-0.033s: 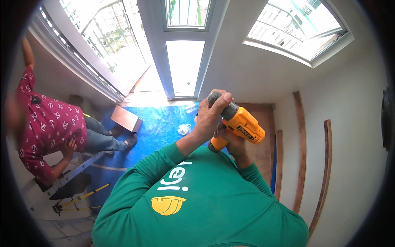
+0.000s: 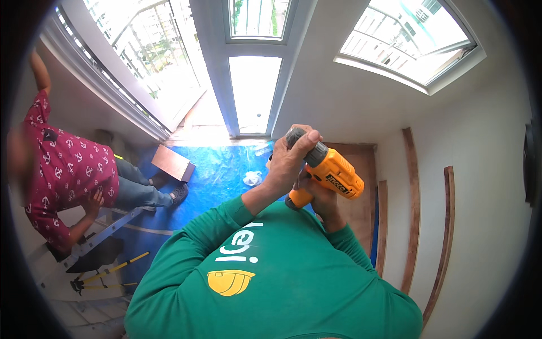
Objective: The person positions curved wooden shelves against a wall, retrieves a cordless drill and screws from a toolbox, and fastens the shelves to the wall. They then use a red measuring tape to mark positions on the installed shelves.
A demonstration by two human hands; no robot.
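I hold an orange cordless drill (image 2: 339, 169) in front of my chest. My left hand (image 2: 285, 164) is closed round its dark grey chuck end (image 2: 299, 138), with thumb and fingers wrapped over it. My right hand (image 2: 319, 200) grips the handle below the drill's body, partly hidden by the tool and my left hand. The base of the handle (image 2: 296, 200) rests close to my green sleeved top. Whether a bit sits in the chuck, I cannot tell.
At left, another person (image 2: 73, 169) in maroon stands beside an aluminium ladder (image 2: 113, 231) and a yellow tripod (image 2: 99, 277). A wooden box (image 2: 172, 163) and white plastic (image 2: 252, 178) lie on blue sheeting (image 2: 217, 169). Wooden strips (image 2: 411, 198) line the right wall; glazed doors and windows are ahead.
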